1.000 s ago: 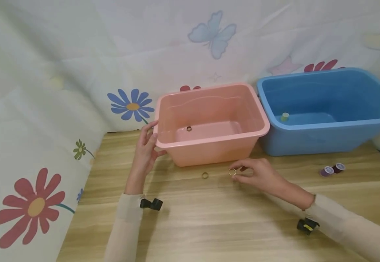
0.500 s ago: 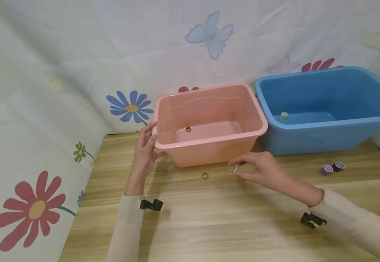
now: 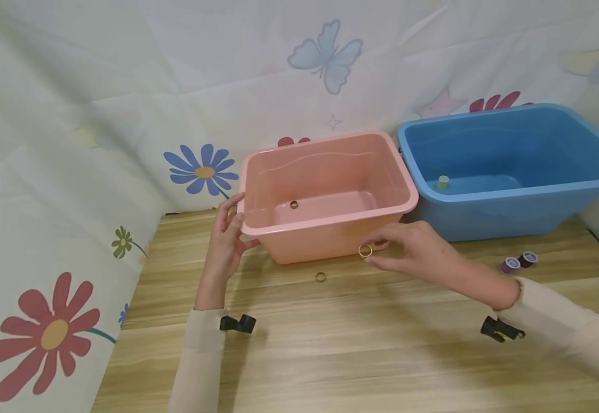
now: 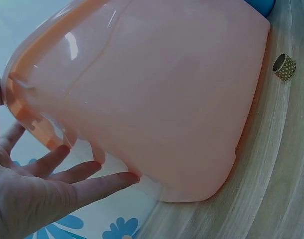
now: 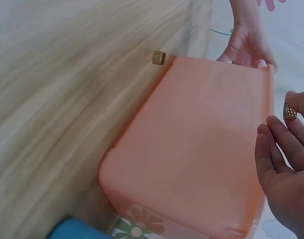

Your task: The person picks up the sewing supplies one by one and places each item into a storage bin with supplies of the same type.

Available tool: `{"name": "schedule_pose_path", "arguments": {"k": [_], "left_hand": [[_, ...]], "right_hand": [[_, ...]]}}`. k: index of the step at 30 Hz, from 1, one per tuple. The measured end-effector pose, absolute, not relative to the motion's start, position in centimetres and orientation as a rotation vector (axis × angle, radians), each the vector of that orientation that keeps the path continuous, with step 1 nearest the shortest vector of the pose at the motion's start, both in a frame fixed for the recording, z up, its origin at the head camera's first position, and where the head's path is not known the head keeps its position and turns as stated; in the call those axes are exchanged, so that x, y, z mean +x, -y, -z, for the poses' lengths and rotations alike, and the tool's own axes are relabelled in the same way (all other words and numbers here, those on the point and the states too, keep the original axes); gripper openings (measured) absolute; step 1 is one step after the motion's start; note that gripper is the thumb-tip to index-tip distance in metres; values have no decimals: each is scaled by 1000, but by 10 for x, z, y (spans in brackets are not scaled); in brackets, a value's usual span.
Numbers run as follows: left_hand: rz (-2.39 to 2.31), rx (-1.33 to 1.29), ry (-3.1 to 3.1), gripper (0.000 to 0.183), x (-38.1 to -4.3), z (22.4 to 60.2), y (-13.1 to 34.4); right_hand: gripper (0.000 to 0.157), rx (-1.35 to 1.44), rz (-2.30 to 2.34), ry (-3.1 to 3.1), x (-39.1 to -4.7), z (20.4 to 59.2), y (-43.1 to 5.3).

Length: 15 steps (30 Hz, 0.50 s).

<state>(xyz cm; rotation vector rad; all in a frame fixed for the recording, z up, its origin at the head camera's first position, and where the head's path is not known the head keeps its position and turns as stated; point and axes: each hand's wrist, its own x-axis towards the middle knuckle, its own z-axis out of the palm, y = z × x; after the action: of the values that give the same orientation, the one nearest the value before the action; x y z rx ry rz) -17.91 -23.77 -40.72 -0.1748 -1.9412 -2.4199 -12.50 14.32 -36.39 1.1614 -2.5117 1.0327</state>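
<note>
My left hand (image 3: 225, 244) holds the left end of the pink plastic bin (image 3: 325, 238) at its rim; in the left wrist view its fingertips touch the bin's outer wall. Between thumb and forefinger, my right hand (image 3: 423, 252) pinches a gold dimpled ring thimble (image 5: 291, 112), raised in front of the bin's front wall. A second ring thimble (image 4: 286, 69) stands on the wooden table just before the bin. Inside the bin, near its left end, lies a small gold ring thimble (image 3: 294, 205).
To the right of the pink bin stands a larger blue bin (image 3: 485, 215) with a small pale green spool (image 3: 443, 182) inside. A purple thread spool (image 3: 509, 265) and a darker spool (image 3: 528, 260) sit on the table in front. A flower-printed cloth (image 3: 258, 74) hangs behind.
My right hand has risen a little toward the bin's front wall, still pinching the ring thimble. The left hand stays on the bin. The head view has shifted slightly.
</note>
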Motion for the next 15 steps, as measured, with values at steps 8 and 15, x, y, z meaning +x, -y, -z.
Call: {"name": "schedule_pose_path", "arguments": {"k": [8,15], "left_hand": [[2429,-177,1932,41,-178,407,238],[2431,-187,1932,40,-178,407,237]], "right_hand": [[35,1207,-1019,2525,-129,341,-143],[31,1207,-959,2542,-135,317,-142]]}}
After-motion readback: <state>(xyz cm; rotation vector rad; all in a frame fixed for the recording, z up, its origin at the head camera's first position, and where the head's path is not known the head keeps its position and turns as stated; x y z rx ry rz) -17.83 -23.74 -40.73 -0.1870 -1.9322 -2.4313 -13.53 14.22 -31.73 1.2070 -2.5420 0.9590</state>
